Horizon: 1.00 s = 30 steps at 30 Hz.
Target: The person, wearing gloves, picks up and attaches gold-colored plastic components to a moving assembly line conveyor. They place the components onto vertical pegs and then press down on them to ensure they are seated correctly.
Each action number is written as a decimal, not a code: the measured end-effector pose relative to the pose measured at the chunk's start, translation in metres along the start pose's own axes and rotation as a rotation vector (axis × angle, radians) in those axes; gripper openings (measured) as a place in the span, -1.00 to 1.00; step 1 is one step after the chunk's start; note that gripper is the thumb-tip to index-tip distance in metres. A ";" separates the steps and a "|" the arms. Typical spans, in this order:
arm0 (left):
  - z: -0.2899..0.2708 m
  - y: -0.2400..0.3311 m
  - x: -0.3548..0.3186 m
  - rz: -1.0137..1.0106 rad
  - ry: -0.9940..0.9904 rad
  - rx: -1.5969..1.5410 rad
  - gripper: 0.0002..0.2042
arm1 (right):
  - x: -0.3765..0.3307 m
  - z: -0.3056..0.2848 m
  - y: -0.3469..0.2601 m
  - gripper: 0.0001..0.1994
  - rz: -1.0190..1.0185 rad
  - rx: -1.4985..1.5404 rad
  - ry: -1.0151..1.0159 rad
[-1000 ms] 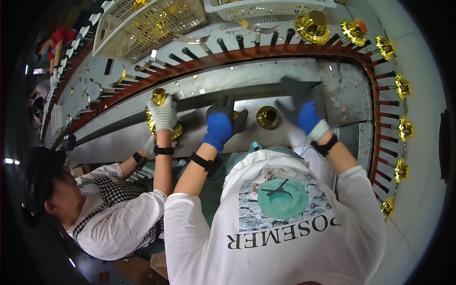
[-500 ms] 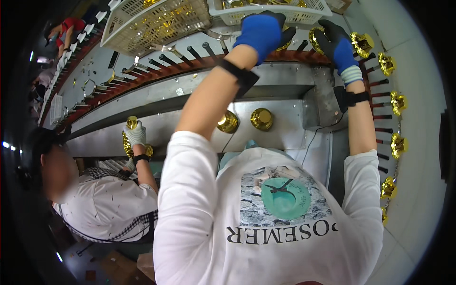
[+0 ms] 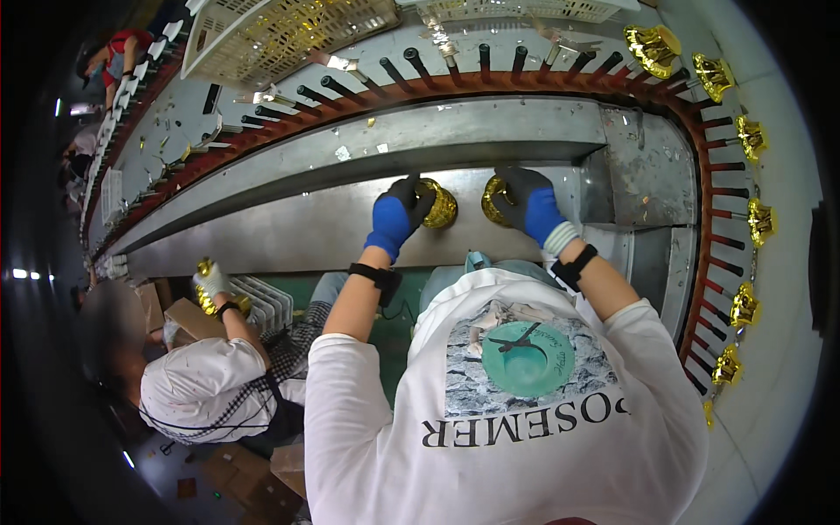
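a: down on the grey metal shelf (image 3: 289,229), both gloved hands are back from the far baskets, so two fresh pieces have come down.
b: left hand (image 3: 395,214) clamped on a shiny gold bell-shaped piece (image 3: 440,205); right hand (image 3: 531,208) gripping another gold piece (image 3: 493,199) just beside it.
a: smooth plated metal. a co-worker's hand (image 3: 210,280), far left, holds one too.

My left hand (image 3: 398,214) covers half the left gold cap (image 3: 439,205); my right hand (image 3: 529,206) hides most of the right gold cap (image 3: 492,199). Top edge crops both mesh baskets (image 3: 289,35). Co-worker's gold part (image 3: 207,297) too small to identify.
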<state>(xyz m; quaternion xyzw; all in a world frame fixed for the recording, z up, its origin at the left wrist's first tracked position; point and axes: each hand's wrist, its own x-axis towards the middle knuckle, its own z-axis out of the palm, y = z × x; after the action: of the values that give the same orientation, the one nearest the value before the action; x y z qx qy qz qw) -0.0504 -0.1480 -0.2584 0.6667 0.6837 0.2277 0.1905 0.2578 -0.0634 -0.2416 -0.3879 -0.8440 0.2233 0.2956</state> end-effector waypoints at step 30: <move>-0.137 0.249 0.131 0.655 0.254 -0.035 -0.58 | 0.128 -0.260 0.014 -0.62 -0.002 -0.377 0.336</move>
<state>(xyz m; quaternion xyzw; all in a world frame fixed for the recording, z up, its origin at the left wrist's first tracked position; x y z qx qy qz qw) 0.0727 -0.0232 0.0011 0.8137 0.4476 0.3695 0.0320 0.3731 0.0839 -0.0193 -0.4668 -0.8102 -0.0061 0.3544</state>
